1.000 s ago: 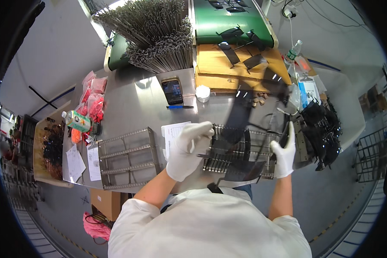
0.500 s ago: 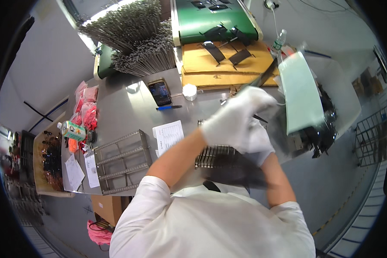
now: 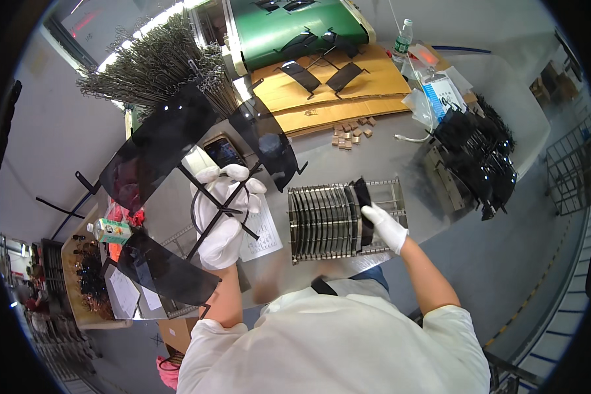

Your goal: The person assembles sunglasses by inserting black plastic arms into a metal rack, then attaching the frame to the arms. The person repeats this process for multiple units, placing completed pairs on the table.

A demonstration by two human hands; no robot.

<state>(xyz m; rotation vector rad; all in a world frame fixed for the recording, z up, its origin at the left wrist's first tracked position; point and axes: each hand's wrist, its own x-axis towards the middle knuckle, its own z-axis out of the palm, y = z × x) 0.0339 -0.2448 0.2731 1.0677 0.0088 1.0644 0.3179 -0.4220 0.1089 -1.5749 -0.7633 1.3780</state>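
My left hand (image 3: 222,220), in a white glove, is raised left of centre with its fingers closed around the middle of a cross-shaped black frame (image 3: 207,190). Large dark, see-through curved lenses hang at its arm ends, among them an upper left lens (image 3: 161,148), an upper right lens (image 3: 264,141) and a lower lens (image 3: 167,269). In a metal rack (image 3: 292,256) on the table, several curved lenses stand upright in a row. At the row's right end my gloved right hand (image 3: 387,226) grips the edge of a dark lens (image 3: 362,213) standing in the rack.
Behind, similar lens crosses (image 3: 302,77) lie on yellow cardboard (image 3: 374,95) before a green conveyor (image 3: 302,33). Small brown blocks (image 3: 348,136) are scattered nearby. Dark lenses (image 3: 479,157) pile up at right. Metal hooks (image 3: 157,72) stand back left; a phone (image 3: 223,151) lies behind my left hand.
My hands were together over the rack; now the left has moved left with the lens cross, and the right is at the rack. The pale green sheet at right is no longer seen.
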